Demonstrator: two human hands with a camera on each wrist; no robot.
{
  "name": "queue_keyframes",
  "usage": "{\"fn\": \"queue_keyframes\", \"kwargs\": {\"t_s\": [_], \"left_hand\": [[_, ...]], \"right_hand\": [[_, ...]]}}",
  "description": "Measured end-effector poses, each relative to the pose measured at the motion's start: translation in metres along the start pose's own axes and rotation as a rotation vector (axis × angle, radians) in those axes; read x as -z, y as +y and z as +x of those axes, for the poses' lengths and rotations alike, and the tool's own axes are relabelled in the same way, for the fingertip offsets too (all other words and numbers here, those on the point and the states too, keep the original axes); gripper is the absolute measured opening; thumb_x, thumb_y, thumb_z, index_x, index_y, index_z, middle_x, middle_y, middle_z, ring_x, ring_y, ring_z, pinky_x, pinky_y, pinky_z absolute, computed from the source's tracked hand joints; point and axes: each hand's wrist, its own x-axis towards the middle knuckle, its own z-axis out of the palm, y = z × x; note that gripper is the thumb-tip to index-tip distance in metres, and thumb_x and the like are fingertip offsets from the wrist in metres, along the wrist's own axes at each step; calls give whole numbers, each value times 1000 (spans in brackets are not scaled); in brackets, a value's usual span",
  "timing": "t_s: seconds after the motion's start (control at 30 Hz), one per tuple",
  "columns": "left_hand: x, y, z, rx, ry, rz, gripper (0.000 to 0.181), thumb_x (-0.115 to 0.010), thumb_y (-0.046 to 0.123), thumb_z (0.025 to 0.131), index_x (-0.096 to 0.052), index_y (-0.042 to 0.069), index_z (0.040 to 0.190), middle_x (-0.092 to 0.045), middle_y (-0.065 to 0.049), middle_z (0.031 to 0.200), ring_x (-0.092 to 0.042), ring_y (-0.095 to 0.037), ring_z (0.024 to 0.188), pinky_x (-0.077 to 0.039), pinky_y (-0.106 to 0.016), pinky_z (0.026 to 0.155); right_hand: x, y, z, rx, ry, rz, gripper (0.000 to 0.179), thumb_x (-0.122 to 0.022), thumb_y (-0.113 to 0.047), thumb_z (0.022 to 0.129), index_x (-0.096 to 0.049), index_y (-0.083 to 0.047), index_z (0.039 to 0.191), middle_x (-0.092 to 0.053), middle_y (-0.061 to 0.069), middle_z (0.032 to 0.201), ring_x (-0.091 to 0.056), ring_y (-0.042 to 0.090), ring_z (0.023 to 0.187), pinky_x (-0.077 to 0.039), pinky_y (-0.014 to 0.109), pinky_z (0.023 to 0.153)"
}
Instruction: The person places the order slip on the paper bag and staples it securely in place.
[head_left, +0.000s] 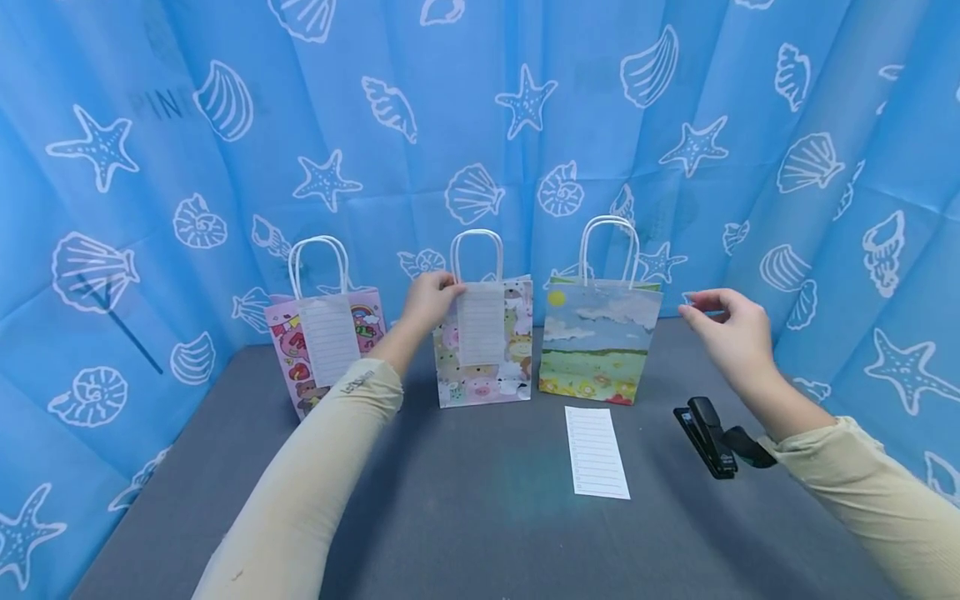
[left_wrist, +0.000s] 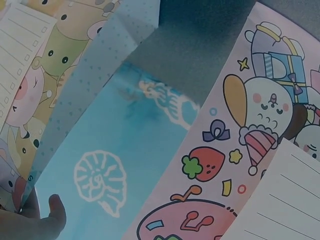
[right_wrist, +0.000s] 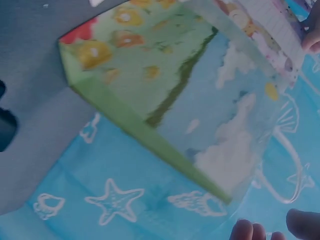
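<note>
My left hand (head_left: pixel 433 300) pinches the top edge of the animal-print paper gift bag (head_left: pixel 519 333), at the upper corner of a lined paper slip (head_left: pixel 482 325) lying against its front. In the left wrist view, the thumb and a finger show at that bag's edge. My right hand (head_left: pixel 735 333) is raised in the air, right of the landscape-print gift bag (head_left: pixel 600 342) and apart from it. Between its thumb and index fingertips shows a small pale thing (head_left: pixel 686 297), too small to identify. The right wrist view shows only some fingertips (right_wrist: pixel 242 229) at the bottom edge.
A pink cartoon gift bag (head_left: pixel 369 321) with a lined slip (head_left: pixel 330 340) on its front stands at left. Another lined slip (head_left: pixel 597 452) lies flat before the landscape bag. A black stapler (head_left: pixel 707 437) and a black object (head_left: pixel 748 447) sit at right. Behind hangs a blue shell-print curtain (head_left: pixel 420 183).
</note>
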Motion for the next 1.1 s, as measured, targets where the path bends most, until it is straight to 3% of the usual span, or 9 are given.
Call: {"fn": "queue_keyframes", "kwargs": {"t_s": [0.23, 0.43, 0.53, 0.77, 1.03, 1.1], "left_hand": [[1, 2, 0, 7, -6, 10, 22, -56, 21, 100, -66, 1, 99, -64, -12, 96, -55, -23, 85, -46, -36, 75], [2, 3, 0, 14, -12, -7, 23, -55, 21, 100, -65, 1, 99, -64, -13, 97, -56, -24, 87, -47, -37, 78], [2, 3, 0, 13, -13, -7, 23, -55, 21, 101, -65, 1, 100, -64, -13, 98, -56, -24, 88, -47, -37, 79], [2, 4, 1, 9, -8, 9, 23, -55, 21, 100, -66, 1, 102, -64, -13, 99, -56, -24, 88, -47, -37, 79], [3, 4, 1, 17, -5, -6, 22, -56, 21, 100, -66, 1, 102, -64, -13, 98, -57, -24, 88, -48, -37, 79], [3, 4, 2, 15, -2, -6, 22, -56, 20, 100, -66, 1, 101, -64, -13, 97, -56, -24, 88, -47, -37, 78]], "right_hand": [[11, 18, -9, -66, -4, -23, 40, -54, -25, 100, -56, 9, 121, -56, 22, 114, -48, 8, 89, -39, 8, 61], [14, 38, -20, -145, -49, -41, 48, -51, -29, 101, -51, 11, 126, -52, 27, 119, -50, 25, 97, -39, 12, 61], [14, 50, -26, -205, -95, -31, 54, -48, -33, 102, -47, 13, 130, -48, 30, 124, -48, 32, 102, -41, 21, 66], [11, 87, -41, -387, -186, -20, 67, -45, -40, 101, -37, 17, 136, -41, 37, 130, -43, 49, 116, -42, 54, 83], [4, 132, -46, -579, -195, -23, 76, -50, -51, 96, -41, 12, 136, -50, 31, 121, -55, 36, 102, -48, 48, 76], [4, 143, -46, -594, -214, -11, 82, -53, -59, 92, -43, 11, 134, -55, 24, 111, -60, 28, 92, -51, 41, 69]]}}
